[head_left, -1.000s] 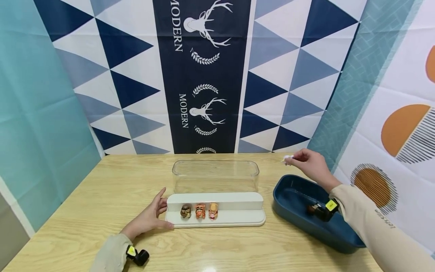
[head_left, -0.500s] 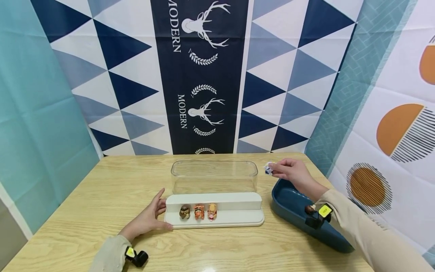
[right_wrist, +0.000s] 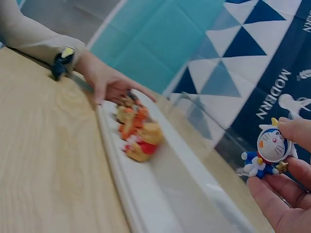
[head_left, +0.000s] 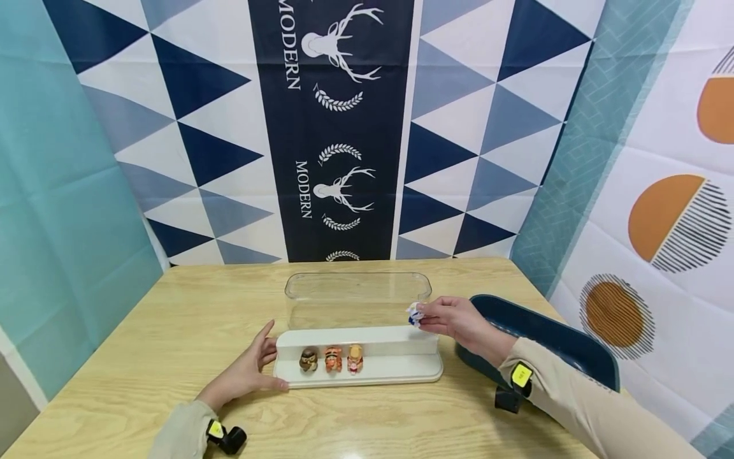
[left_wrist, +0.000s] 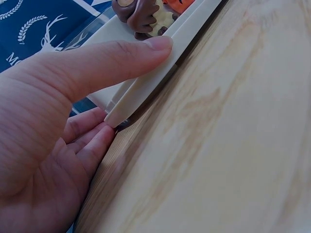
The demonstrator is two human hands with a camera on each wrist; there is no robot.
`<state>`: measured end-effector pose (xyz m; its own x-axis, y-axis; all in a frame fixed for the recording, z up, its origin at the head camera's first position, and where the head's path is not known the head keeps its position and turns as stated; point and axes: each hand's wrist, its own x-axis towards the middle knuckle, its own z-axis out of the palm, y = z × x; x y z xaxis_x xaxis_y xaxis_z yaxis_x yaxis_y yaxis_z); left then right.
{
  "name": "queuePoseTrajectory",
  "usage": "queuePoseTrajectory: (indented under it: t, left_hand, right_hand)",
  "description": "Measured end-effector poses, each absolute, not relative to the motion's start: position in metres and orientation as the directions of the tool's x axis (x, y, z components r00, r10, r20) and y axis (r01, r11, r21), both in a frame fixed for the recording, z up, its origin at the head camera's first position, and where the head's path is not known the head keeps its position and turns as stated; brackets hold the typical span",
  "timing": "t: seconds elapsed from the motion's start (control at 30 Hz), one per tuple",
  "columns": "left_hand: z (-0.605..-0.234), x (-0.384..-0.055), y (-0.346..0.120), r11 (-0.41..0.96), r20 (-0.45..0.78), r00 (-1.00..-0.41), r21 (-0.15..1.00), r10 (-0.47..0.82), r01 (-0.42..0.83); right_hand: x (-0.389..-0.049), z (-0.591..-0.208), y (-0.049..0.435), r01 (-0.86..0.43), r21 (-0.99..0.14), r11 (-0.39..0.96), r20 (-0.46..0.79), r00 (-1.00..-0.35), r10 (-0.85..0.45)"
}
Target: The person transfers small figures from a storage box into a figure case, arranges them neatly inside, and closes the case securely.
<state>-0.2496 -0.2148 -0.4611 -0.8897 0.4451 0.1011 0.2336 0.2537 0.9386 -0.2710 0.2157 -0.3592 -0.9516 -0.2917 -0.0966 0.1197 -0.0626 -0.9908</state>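
Observation:
My left hand (head_left: 243, 376) holds the left end of a white stepped display stand (head_left: 401, 368), thumb on its front edge and fingers at the end. Three small figurines sit in a row on its lower step: a brown owl (head_left: 308, 360), an orange tiger (head_left: 333, 359) and a yellow bear in red (head_left: 355, 359). Between thumb and fingertips, my right hand (head_left: 461, 324) pinches a blue-and-white Doraemon figurine (right_wrist: 273, 145) with a whiskered face and a small gold star. In the head view it is over the back right part of the stand.
Behind the stand is a clear plastic cover (head_left: 355, 294) on the wooden table (head_left: 344, 421). A dark blue bin (head_left: 539, 331) stands on the right, partly hidden by my right forearm. Patterned cloth (head_left: 332, 127) hangs along the table's back edge.
My right hand has carried the Doraemon figurine from above the blue bin leftward and down to the right part of the stand. The left hand stays at the stand's left end.

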Motion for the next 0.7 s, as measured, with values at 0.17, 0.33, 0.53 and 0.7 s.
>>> queuePoseTrajectory:
  t: [0.17,0.33,0.53,0.7]
  left_hand:
    - [-0.462,-0.250,-0.216,0.248,0.103,-0.890,0.940,0.445,0.233]
    - [-0.461,-0.251,-0.216,0.260,0.100,-0.885,0.936,0.455,0.239]
    - [-0.461,-0.251,-0.218,0.257,0.115,-0.886,0.933,0.449,0.252]
    - [-0.463,-0.250,-0.218,0.253,0.117,-0.884,0.934,0.452,0.253]
  right_hand:
    - [-0.264,-0.368,0.201,0.144,-0.988,-0.059,-0.120,-0.945,-0.304]
    - [-0.254,-0.376,0.189,0.169,-0.980,-0.108,-0.126,-0.938,-0.324]
    - [-0.245,-0.386,0.176,0.168,-0.979,-0.116,-0.121,-0.936,-0.332]
    - [-0.241,-0.394,0.168,0.154,-0.979,-0.132,-0.107,-0.946,-0.307]
